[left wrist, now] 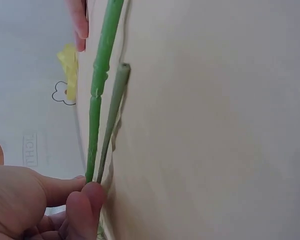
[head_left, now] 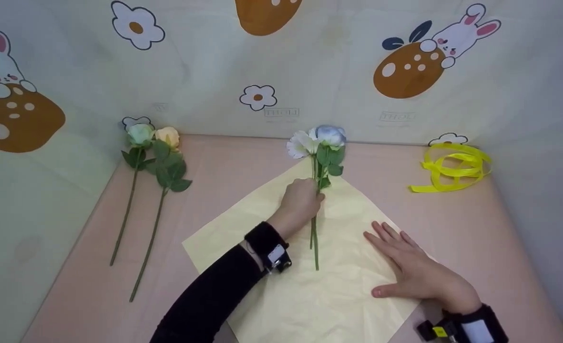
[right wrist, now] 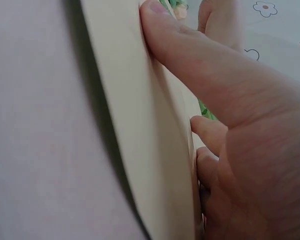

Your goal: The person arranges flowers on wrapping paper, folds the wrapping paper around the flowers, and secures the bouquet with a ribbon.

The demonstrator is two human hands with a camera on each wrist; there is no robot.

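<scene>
My left hand (head_left: pixel 300 202) pinches the green stems (left wrist: pixel 101 90) of two artificial flowers. One is a white flower (head_left: pixel 301 144), the other a pale blue rose (head_left: pixel 331 136); their heads lie past the top corner of a cream sheet of wrapping paper (head_left: pixel 329 305). The stem ends point toward the front, over the middle of the paper. On the paper's right side rests my right hand (head_left: pixel 407 269), fingers spread and thumb apart. In the right wrist view that thumb (right wrist: pixel 162 30) lies along the paper near its edge.
To the left lie a mint-green rose (head_left: pixel 140 135) and a peach rose (head_left: pixel 168 138), stems toward the front. A loosely coiled yellow ribbon (head_left: pixel 457 169) is at the back right of the pink table surface (head_left: pixel 90 267). Patterned cloth walls (head_left: pixel 200 62) stand at the back and sides.
</scene>
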